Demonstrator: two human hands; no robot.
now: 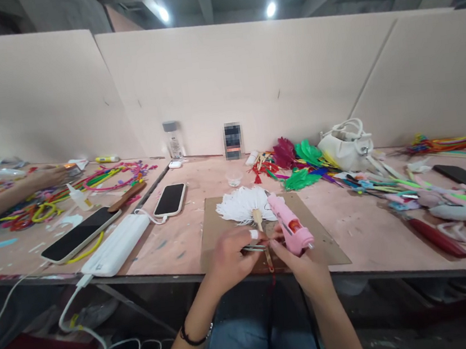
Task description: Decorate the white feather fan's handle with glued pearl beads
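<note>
A white feather fan (243,206) with a pale wooden handle (258,219) lies on a brown board (217,221) at the table's front edge. My left hand (235,256) has its fingers closed around a thin metal tool (254,248), beside the lower end of the handle. My right hand (297,260) is closed, its thumb and fingers near the handle's end and close to my left fingertips. A pink glue gun (291,225) is at that hand, its nozzle pointing up toward the feathers. Below the fingers a small reddish-brown piece (270,263) with a red cord hangs.
A white power bank (116,246) and phones (170,199) lie left. Dyed feathers (299,179), a white bag (346,146), craft sticks and a red-handled tool (438,237) lie right. Another person's arm (18,190) reaches in at far left.
</note>
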